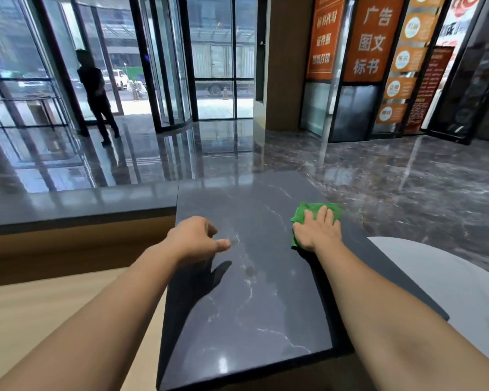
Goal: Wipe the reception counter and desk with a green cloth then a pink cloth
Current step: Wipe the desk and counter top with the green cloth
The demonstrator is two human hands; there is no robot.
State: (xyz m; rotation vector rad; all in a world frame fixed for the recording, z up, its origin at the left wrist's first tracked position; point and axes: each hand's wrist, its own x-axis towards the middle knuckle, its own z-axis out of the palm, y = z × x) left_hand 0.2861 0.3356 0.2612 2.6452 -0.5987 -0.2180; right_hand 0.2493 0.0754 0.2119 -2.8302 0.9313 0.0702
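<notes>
1. Progress: the task stood in its first stage, the green-cloth pass. The folded green microfibre cloth [314, 211] lay on the far right part of the dark grey, white-veined stone counter top [251, 306], close to its right edge.
2. Right hand [318, 230]: laid flat on the green cloth, fingers straight and close together. It pressed the cloth to the stone and was not curled round it.
3. Left hand [195, 238]: grasped nothing. The fingers were loosely bent and the thumb out. The hand was raised just off the stone near the slab's middle, with its shadow on the surface below.
4. Surface: a faint pale smudge [235, 243] showed just beyond the left thumb. I judged that patch not yet wiped. How much of the slab the cloth had covered could not be told from its look.
5. Outstanding, in my judgement: the rest of the slab, the lower grey ledge [82, 201] to the left and the pale wooden desk surface [54, 300] beneath it. The whole round with the pink cloth remained after that. No pink cloth was in sight.
</notes>
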